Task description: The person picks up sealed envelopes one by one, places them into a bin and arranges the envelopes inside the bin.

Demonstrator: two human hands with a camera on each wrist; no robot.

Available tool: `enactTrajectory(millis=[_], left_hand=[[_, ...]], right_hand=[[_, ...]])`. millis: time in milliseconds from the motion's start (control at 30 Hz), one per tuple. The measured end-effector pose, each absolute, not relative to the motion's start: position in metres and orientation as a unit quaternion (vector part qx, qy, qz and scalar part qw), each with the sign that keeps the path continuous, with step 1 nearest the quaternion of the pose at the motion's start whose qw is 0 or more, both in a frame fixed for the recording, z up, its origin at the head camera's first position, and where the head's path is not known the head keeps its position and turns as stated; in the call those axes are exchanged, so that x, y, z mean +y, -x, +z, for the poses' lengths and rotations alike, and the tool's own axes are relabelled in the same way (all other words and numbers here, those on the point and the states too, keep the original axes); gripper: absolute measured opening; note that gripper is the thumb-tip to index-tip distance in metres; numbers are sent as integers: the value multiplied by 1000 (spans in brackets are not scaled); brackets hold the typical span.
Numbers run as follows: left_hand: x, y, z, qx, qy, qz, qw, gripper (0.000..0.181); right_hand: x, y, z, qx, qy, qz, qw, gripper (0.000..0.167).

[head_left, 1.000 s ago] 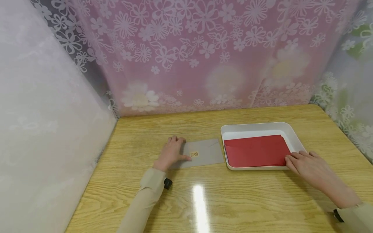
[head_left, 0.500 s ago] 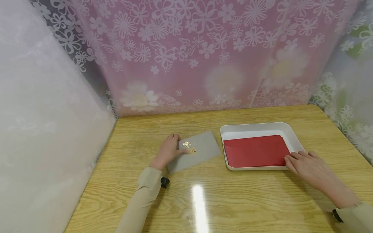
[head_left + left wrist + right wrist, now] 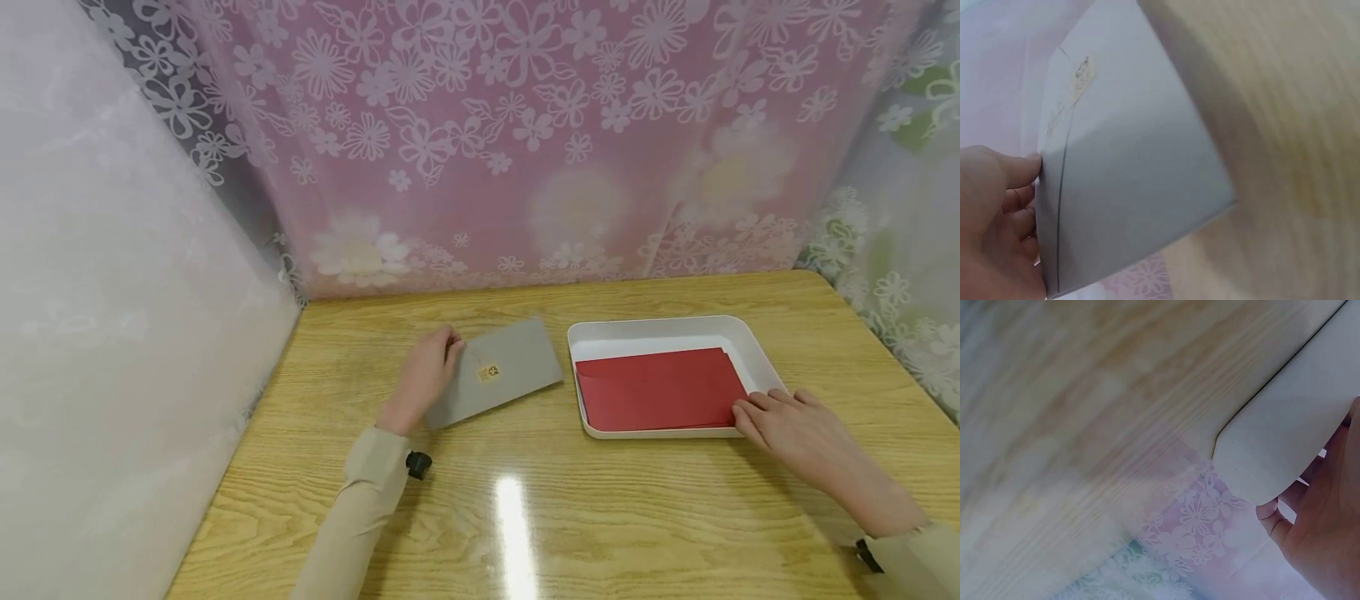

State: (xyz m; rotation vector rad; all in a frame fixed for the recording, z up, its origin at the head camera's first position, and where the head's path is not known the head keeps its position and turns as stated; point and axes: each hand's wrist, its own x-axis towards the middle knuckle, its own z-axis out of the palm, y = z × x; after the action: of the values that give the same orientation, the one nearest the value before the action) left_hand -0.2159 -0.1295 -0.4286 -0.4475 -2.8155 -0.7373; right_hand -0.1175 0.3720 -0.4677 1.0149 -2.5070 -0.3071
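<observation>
In the head view, my left hand (image 3: 423, 371) pinches a grey envelope (image 3: 517, 358) by its left edge. The envelope is tilted up off the table and carries a small gold print. In the left wrist view the thumb lies on the near face of the envelope (image 3: 1135, 144), with the other fingers bent behind it. My right hand (image 3: 802, 433) holds the right front corner of a white tray (image 3: 645, 331), fingers curled over the rim. Red envelopes (image 3: 660, 392) lie stacked inside the tray. The right wrist view shows the outside of the tray (image 3: 1279, 437) beside the fingers.
The wooden table (image 3: 420, 533) runs under everything, with a bright light reflection at the front. A pink floral curtain (image 3: 487, 167) hangs behind its far edge. White cloth (image 3: 135, 333) closes off the left side, and floral cloth (image 3: 907, 275) the right.
The grey envelope, first flat on the table, has been picked up by my left hand, turned and tilted, and moved slightly left and away. My right hand and the tray stay put.
</observation>
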Motion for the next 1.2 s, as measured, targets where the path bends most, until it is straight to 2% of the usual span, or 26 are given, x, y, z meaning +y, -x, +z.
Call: enactTrajectory(millis=[367, 600, 800, 933, 1200], left_hand=[[-102, 223, -392, -950, 155, -230, 142, 25], [-55, 231, -371, -928, 231, -242, 164, 19], [-10, 235, -365, -910, 286, -247, 171, 20], [16, 237, -367, -901, 321, -246, 159, 25], [55, 233, -389, -911, 351, -201, 81, 31]], right_hand=[[372, 117, -467, -904, -358, -102, 208, 86], [373, 117, -467, -904, -359, -106, 206, 77], [374, 118, -470, -902, -360, -101, 215, 84], [373, 118, -472, -900, -360, -95, 227, 81], [369, 117, -468, -907, -345, -96, 221, 83]])
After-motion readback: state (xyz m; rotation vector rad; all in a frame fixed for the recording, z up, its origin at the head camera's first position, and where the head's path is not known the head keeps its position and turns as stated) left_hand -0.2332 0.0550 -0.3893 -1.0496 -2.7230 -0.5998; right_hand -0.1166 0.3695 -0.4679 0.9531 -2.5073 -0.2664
